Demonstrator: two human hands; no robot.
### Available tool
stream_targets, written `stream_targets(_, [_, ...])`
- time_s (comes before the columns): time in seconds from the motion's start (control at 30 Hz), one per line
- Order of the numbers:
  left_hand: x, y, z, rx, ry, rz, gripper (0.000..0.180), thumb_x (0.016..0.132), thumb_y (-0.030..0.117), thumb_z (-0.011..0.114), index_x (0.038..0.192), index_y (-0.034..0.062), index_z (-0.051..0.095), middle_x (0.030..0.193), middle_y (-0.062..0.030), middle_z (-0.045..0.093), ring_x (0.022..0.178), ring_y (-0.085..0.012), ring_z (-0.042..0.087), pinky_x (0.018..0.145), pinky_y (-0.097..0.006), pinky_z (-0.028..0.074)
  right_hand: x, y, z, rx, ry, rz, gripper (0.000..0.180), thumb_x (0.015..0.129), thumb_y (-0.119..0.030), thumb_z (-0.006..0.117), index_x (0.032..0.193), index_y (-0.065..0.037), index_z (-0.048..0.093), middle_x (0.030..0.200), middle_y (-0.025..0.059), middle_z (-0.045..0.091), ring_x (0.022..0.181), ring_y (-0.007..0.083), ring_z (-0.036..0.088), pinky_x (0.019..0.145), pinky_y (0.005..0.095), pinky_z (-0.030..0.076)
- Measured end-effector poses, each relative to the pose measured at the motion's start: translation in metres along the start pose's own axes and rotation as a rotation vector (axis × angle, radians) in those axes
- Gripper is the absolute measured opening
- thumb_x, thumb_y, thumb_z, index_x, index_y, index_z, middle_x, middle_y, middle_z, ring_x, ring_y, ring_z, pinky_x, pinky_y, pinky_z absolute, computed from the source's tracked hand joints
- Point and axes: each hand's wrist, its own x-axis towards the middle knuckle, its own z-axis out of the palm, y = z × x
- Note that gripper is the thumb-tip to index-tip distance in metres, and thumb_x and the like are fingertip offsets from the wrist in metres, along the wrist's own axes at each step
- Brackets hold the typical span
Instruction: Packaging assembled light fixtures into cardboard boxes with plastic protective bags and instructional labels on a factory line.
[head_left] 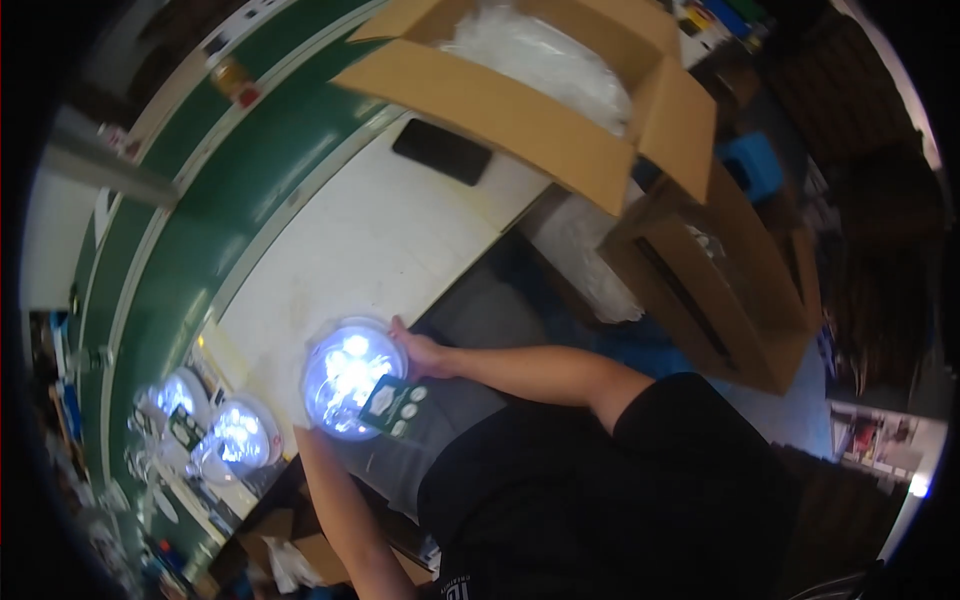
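Observation:
A round, clear lamp (pixel 345 395) with bright white lights inside and a green label (pixel 391 404) is in front of me, over the near edge of the white table. My right hand (pixel 425 354) grips its right rim, thumb side up, with part of the fingers behind it. From the lower edge my left forearm rises to the lamp's lower left side. There my left hand (pixel 313 442) is against or under the lamp, its fingers hidden. To the left stand more lit round lamps (pixel 242 436) of the same kind, one with a green label.
An open cardboard box (pixel 490 95) with clear plastic inside stands at the table's far end. A black phone (pixel 441 152) lies beside it on the white table (pixel 350 235). Another cardboard box (pixel 700 270) is lower right. A green strip (pixel 235 215) runs along the table's left side.

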Motion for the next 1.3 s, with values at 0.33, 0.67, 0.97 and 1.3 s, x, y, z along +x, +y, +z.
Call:
stream_targets(0.33, [-0.020, 0.057, 0.055, 0.070, 0.613, 0.229, 0.072, 0.104, 0.054, 0.033, 0.155, 0.0027, 0.031, 0.156, -0.0203, 0.040, 0.144, -0.0338, 0.038, 0.123, -0.047, 0.021, -0.016, -0.008, -0.021, 0.081, -0.253, -0.061, 0.088, 0.099, -0.071, 0.003, 0.145, -0.008, 0.043, 0.112, 0.0206, 0.070, 0.091, 0.0330, 0.074, 0.069, 0.0390, 0.063])
stream_targets(0.67, [0.014, 0.078, 0.102, 0.903, 0.991, 0.444, 0.051, 0.101, 0.031, 0.059, 0.136, -0.0059, 0.052, 0.132, -0.0189, 0.061, 0.119, -0.0326, 0.059, 0.104, -0.042, 0.046, -0.020, -0.009, -0.010, 0.132, -0.224, -0.105, 0.088, 0.100, -0.069, 0.005, 0.143, -0.004, 0.046, 0.104, 0.0240, 0.071, 0.085, 0.0337, 0.074, 0.067, 0.0392, 0.064])
stream_targets(0.97, [-0.040, -0.047, 0.062, 0.542, 1.004, 0.387, 0.077, 0.107, 0.052, 0.031, 0.155, -0.0064, 0.018, 0.160, -0.0265, 0.024, 0.147, -0.0390, 0.028, 0.121, -0.050, 0.025, -0.019, -0.004, -0.008, 0.144, -0.180, -0.102, 0.090, 0.100, -0.070, 0.009, 0.142, -0.001, 0.049, 0.102, 0.0253, 0.071, 0.082, 0.0350, 0.074, 0.066, 0.0397, 0.065])
stream_targets(1.3, [-0.012, 0.042, 0.081, 0.926, 1.025, 0.299, 0.078, 0.103, 0.054, 0.044, 0.151, -0.0056, 0.028, 0.150, -0.0296, 0.037, 0.138, -0.0413, 0.041, 0.114, -0.052, 0.034, -0.007, -0.006, -0.002, 0.135, -0.232, -0.078, 0.079, 0.100, -0.069, 0.010, 0.154, -0.014, 0.029, 0.101, 0.0265, 0.071, 0.081, 0.0355, 0.075, 0.067, 0.0404, 0.065])
